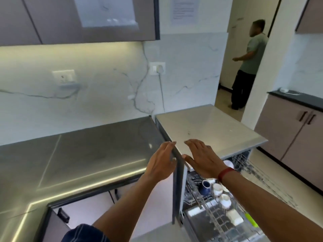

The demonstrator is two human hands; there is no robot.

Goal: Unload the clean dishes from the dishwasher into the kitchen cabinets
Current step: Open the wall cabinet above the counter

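Both hands, left hand (161, 161) and right hand (202, 158), hover flat, empty and just apart over the dishwasher (209, 126) corner. The blue mug (206, 186) and white cups (217, 188) wait in the pulled-out rack (215, 215), near right. Unloading looks barely begun; next, reach down and grip one.

Veined marble wall (104, 105), grey counter (83, 154) — pale floor (269, 159)

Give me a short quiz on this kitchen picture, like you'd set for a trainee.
1. True or false: the pulled-out dishwasher rack is empty.
2. The dark mug in that rack is: A red, B blue, C green.
3. Which hand wears the red wristband?

Key: 1 false, it holds cups. 2 B. 3 the right hand.
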